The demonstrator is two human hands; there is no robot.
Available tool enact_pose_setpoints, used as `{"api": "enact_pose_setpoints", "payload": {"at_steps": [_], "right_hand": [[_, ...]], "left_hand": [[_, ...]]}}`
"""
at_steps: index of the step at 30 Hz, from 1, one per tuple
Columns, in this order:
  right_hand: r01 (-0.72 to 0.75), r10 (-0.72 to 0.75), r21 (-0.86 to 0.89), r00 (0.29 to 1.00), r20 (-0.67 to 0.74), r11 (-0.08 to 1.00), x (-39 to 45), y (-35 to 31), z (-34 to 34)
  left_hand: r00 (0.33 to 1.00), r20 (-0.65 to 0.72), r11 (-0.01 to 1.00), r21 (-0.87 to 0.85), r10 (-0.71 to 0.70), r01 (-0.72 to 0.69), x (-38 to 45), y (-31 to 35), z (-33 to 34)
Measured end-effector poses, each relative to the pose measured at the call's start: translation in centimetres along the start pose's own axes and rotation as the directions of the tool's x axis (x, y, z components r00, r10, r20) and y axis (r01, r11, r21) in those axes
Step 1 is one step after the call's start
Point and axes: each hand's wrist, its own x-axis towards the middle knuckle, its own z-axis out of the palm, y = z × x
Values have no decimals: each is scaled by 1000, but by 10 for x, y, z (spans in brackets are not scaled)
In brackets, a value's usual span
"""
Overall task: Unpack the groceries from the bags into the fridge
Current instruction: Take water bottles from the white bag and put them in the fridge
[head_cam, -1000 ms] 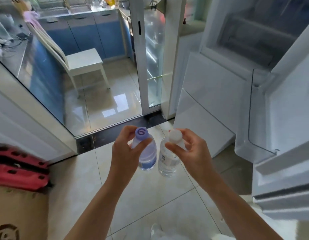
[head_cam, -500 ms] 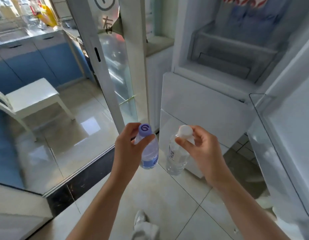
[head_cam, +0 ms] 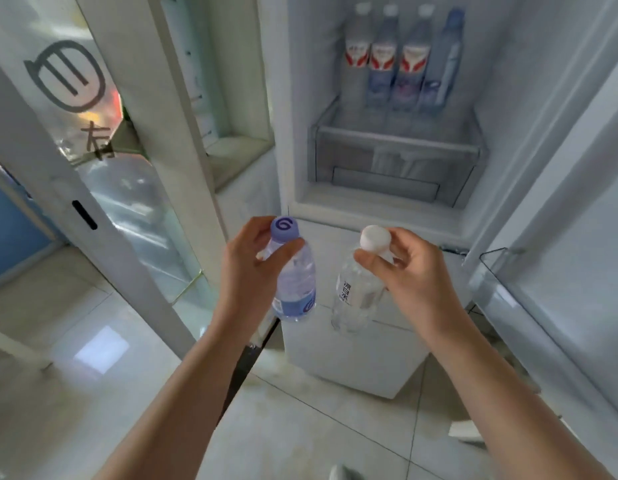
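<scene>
The left hand (head_cam: 247, 268) grips a purple-capped water bottle (head_cam: 293, 282) by its neck; the right hand (head_cam: 409, 271) pinches a white-capped bottle (head_cam: 358, 296) likewise, both held before the open fridge (head_cam: 380, 216), where what appear to be four bottles (head_cam: 404, 60) stand on a shelf.

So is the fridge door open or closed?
Open. The fridge door is swung aside at the right, so you can see four bottles standing on the shelf inside.

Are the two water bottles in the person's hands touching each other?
Apart. The head view shows the white fridge front between the purple-capped bottle and the white-capped bottle along their whole length.
</scene>
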Motion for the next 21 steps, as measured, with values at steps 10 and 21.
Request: {"api": "enact_pose_setpoints", "payload": {"at_steps": [10,21], "right_hand": [[102,-89,51,972,-219,993,154,-18,-21],[203,-171,47,912,-373,978,323,-49,-57]], "left_hand": [[992,32,985,-123,122,-117,158,29,71],[976,-13,948,-236,215,-212,319,68,151]]}}
